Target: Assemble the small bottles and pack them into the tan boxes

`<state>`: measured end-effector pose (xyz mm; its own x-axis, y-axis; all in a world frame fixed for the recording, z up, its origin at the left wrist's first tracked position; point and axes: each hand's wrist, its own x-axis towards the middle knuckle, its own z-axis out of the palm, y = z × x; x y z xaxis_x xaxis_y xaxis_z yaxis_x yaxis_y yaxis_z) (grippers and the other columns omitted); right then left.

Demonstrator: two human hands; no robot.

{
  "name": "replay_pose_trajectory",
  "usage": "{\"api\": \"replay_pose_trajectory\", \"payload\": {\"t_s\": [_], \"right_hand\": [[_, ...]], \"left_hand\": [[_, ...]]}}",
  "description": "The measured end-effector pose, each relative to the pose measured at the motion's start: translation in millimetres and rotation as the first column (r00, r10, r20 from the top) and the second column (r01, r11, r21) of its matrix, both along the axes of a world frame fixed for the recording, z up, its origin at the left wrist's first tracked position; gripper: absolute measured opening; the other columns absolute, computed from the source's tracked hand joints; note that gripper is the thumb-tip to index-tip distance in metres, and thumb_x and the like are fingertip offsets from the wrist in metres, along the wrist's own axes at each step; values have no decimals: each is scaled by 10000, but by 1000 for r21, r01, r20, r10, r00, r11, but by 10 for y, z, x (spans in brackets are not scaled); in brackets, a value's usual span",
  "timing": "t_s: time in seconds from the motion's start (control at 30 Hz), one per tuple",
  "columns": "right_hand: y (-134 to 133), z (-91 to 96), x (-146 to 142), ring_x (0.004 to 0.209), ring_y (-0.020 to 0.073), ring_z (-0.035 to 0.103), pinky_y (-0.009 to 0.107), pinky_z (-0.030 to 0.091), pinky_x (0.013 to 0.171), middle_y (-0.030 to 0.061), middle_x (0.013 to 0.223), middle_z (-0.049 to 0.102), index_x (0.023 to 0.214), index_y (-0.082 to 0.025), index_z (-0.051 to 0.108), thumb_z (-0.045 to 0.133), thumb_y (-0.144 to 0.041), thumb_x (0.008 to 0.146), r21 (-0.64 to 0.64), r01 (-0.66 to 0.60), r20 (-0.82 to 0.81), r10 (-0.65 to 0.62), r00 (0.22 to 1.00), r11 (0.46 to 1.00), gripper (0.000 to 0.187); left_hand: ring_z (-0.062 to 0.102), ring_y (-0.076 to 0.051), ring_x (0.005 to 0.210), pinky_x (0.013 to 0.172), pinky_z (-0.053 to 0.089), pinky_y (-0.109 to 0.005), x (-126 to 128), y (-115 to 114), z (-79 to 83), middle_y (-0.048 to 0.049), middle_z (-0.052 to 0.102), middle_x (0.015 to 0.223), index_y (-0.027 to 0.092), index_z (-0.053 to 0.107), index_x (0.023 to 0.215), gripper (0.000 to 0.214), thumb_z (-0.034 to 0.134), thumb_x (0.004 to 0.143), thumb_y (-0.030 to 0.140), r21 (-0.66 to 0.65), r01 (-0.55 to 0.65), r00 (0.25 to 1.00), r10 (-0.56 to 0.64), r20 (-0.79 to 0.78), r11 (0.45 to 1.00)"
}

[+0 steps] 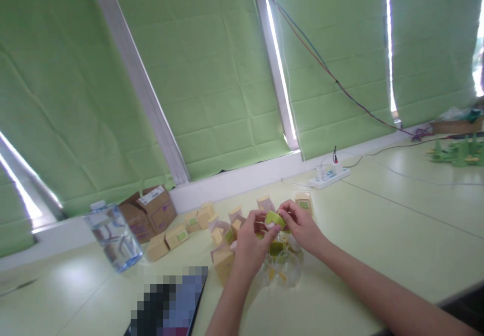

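Between my two hands is a small round yellow-green piece with a whitish underside (275,218); its exact kind is unclear. My left hand (254,237) grips it from the left, thumb underneath. My right hand (300,226) has its fingertips closed on its right side. Just below my hands, clear round containers (289,271) with small orange-yellow parts inside stand on the table. Another green piece (277,248) lies among them, partly covered by my hands. Close to my left wrist is an opened cardboard box (223,263).
Several small yellowish boxes (176,236) spread leftward. Behind them stand a brown carton (157,209) and a large water bottle (115,237). A dark-edged tablet-like device (166,303) lies front left. A power strip (329,177) sits at the back; green items (459,152) are far right.
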<state>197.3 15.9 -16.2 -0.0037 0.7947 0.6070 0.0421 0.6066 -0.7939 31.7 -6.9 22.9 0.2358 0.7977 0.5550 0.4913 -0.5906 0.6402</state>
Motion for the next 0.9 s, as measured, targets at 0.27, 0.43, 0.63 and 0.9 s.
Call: {"api": "replay_pose_trajectory", "payload": {"t_s": [0.27, 0.43, 0.63, 0.9], "right_hand": [[-100, 42, -34, 915, 192, 661, 336, 554, 811, 62, 1012, 691, 1149, -206, 605, 621, -405, 860, -7, -89, 127, 90, 988, 996, 351], [-137, 37, -59, 809, 201, 685, 342, 572, 764, 58, 916, 733, 1132, -190, 673, 632, -400, 843, 3, -83, 227, 81, 971, 997, 360], [-138, 16, -12, 641, 174, 660, 284, 547, 629, 37, 782, 743, 1056, -174, 727, 594, -333, 851, 75, -17, 313, -7, 950, 997, 292], [-173, 55, -28, 602, 160, 625, 251, 505, 568, 8, 758, 748, 989, -206, 766, 589, -280, 822, 145, -28, 327, -22, 945, 989, 255]], "left_hand": [[624, -199, 940, 845, 532, -361, -193, -18, -180, -59, 631, 1008, 251, 633, 1207, 372, 666, 838, 217, 329, -2, 987, 55, -152, 944], [603, -207, 998, 866, 520, -357, -195, -38, -208, -68, 621, 1051, 251, 612, 1241, 386, 633, 861, 189, 381, 30, 975, 57, -215, 924], [609, -214, 1014, 891, 511, -368, -223, -43, -177, -77, 637, 1073, 231, 640, 1137, 283, 643, 856, 205, 312, 106, 961, -16, -278, 944], [630, -199, 933, 823, 512, -325, -196, -114, -49, -60, 654, 1000, 216, 617, 1044, 269, 627, 788, 136, 358, 112, 943, 14, -332, 927]]}}
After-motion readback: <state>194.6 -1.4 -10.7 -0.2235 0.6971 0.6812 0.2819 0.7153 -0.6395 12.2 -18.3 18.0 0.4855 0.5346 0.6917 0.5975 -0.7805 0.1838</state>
